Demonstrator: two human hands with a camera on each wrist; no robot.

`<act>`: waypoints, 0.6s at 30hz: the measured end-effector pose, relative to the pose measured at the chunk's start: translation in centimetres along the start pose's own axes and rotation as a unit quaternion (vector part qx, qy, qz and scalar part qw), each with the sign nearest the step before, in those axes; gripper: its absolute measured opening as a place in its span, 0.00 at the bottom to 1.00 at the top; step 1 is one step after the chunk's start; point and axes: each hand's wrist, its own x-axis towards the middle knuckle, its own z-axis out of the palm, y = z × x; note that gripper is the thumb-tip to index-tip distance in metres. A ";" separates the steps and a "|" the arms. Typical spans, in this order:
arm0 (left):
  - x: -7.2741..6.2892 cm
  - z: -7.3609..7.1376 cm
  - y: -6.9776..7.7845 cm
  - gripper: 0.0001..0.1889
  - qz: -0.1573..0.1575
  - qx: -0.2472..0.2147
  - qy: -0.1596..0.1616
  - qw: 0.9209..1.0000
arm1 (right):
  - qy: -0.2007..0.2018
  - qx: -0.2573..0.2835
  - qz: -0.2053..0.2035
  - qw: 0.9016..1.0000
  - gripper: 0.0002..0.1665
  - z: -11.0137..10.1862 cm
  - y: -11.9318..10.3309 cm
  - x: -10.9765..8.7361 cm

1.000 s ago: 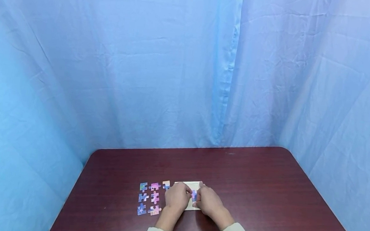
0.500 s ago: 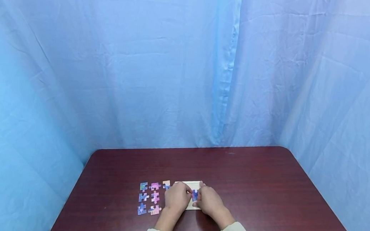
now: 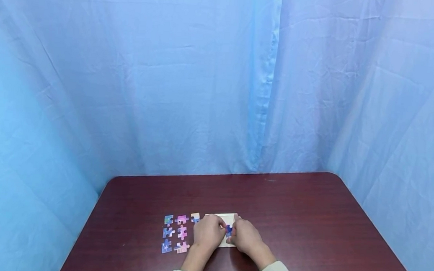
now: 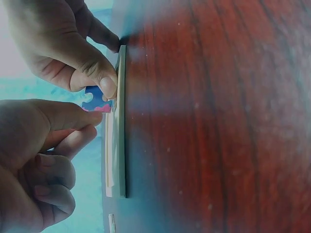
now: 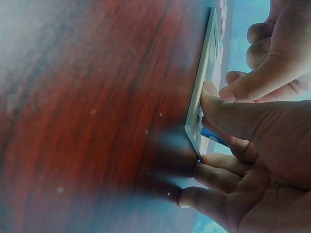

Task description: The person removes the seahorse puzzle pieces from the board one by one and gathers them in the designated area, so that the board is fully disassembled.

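A blue and pink jigsaw piece (image 3: 229,230) stands tilted over the pale shallow tray (image 3: 222,216). My left hand (image 3: 208,231) pinches its pink edge between thumb and forefinger, while the other fingers curl in, as the left wrist view shows. From the opposite side my right hand (image 3: 247,237) holds the same piece (image 4: 97,99). Its thumb (image 5: 221,109) lies at the tray's near rim (image 5: 201,77), and its lower fingers reach the tray's corner and the tabletop. Both hands hide much of the tray's inside.
Left of the tray, several loose jigsaw pieces (image 3: 182,232) lie face up in rough columns on the dark red table (image 3: 291,208). One piece (image 3: 195,217) lies close to the tray and is partly covered by my left hand. Blue curtains (image 3: 190,87) hang around the table.
The jigsaw piece between my hands has turned and tipped, so that more of its blue face and a notch show. Both hands have stayed almost in place.
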 end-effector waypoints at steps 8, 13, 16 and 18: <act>0.4 -0.8 -0.1 0.08 -0.010 0.004 0.035 0.999 | 0.005 0.003 -0.001 1.000 0.26 0.1 -0.2 -0.1; 0.1 -1.6 -0.7 0.07 -0.031 -0.029 0.039 0.998 | 0.011 -0.006 -0.004 1.000 0.25 0.0 -0.2 -0.1; -0.1 -2.0 -1.2 0.07 -0.051 -0.069 0.034 0.996 | 0.012 -0.011 -0.002 1.000 0.25 0.0 -0.2 -0.1; -0.2 -2.3 -1.6 0.07 -0.061 -0.092 0.027 0.994 | 0.013 -0.013 -0.001 1.000 0.25 0.0 -0.2 -0.1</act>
